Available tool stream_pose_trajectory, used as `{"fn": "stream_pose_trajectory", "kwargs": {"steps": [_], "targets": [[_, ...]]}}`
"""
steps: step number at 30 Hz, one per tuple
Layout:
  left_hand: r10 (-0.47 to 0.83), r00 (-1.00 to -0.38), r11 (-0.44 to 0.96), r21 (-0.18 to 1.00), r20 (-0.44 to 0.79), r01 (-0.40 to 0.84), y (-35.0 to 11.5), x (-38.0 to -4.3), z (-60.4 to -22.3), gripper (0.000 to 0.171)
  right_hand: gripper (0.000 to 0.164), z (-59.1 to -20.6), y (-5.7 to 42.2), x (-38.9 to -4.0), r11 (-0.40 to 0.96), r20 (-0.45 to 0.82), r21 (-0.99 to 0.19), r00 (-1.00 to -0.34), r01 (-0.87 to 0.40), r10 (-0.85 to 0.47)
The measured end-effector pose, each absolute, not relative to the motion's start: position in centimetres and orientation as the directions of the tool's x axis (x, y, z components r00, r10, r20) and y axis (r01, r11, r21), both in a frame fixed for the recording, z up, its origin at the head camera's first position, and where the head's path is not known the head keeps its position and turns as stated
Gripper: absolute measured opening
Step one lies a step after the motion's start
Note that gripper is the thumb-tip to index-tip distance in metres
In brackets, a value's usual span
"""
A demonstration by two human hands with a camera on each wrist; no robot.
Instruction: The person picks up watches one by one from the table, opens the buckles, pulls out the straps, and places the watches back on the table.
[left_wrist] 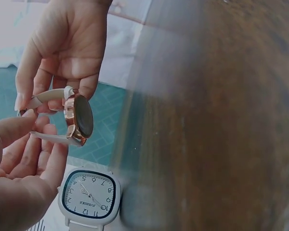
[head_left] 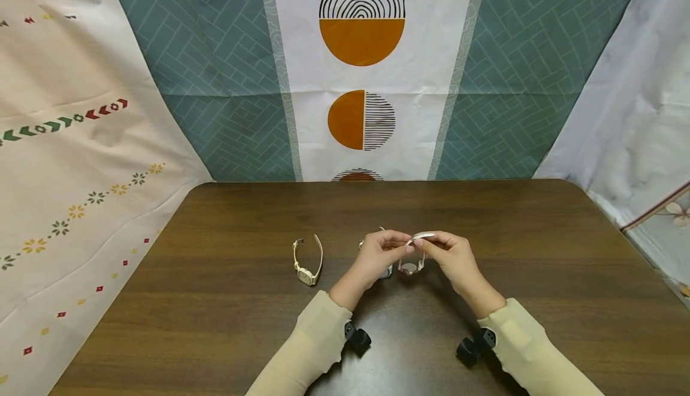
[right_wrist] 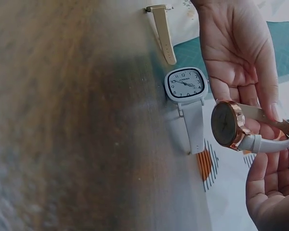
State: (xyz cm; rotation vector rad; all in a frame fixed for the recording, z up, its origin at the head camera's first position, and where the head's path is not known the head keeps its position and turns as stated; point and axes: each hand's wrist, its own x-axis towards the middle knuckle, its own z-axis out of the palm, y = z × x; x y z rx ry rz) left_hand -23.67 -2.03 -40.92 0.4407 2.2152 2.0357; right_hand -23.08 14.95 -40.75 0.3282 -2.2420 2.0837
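Both hands are raised over the middle of the table, fingertips meeting at the strap of a rose-gold round watch [head_left: 409,268]. Its dark face [right_wrist: 223,123] hangs below the hands, and the white strap [right_wrist: 269,145] loops up to the fingers. My left hand [head_left: 377,258] pinches one strap end between thumb and fingers; my right hand [head_left: 455,263] pinches the other strap part near the buckle. Fingertips partly hide where the strap ends meet. A white square watch [left_wrist: 89,196] with black numerals is close by the left hand, which partly covers it in the head view.
A cream watch [head_left: 306,275] lies on the brown wooden table [head_left: 215,300] to the left, its strap ends spread open. Patterned cloths [head_left: 232,72] hang behind the table and at both sides. Black wrist cameras [head_left: 358,339] sit on both sleeves.
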Motion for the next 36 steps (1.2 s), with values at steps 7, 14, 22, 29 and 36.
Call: {"fn": "stream_pose_trajectory", "kwargs": {"steps": [7, 14, 22, 29, 36], "targets": [[0.267, -0.957, 0.042, 0.991, 0.112, 0.128, -2.0, -23.5, -40.8, 0.021, 0.014, -40.8, 14.9, -23.1, 0.039, 0.186, -0.981, -0.979, -0.190, -0.087], [0.241, -0.966, -0.014, 0.996, 0.088, 0.087, -1.9, -23.7, -41.0, 0.019, 0.010, -40.6, 14.7, -23.1, 0.045, 0.159, -0.986, -0.987, -0.160, -0.023], [0.210, -0.978, -0.104, 0.995, 0.014, -0.009, -2.1, -23.7, -40.8, 0.025, 0.007, -40.3, 15.0, -23.2, 0.058, 0.117, -0.992, -0.993, -0.115, 0.020], [0.181, -0.983, -0.136, 0.989, -0.032, -0.057, -2.4, -23.6, -40.3, 0.026, 0.030, -39.9, 15.0, -23.3, 0.093, 0.098, -0.991, -0.995, -0.095, 0.035], [0.176, -0.982, -0.156, 0.983, -0.072, -0.100, -2.4, -23.8, -39.8, 0.024, 0.020, -39.6, 15.6, -23.3, 0.039, 0.033, -0.999, -0.999, -0.033, -0.010]]}}
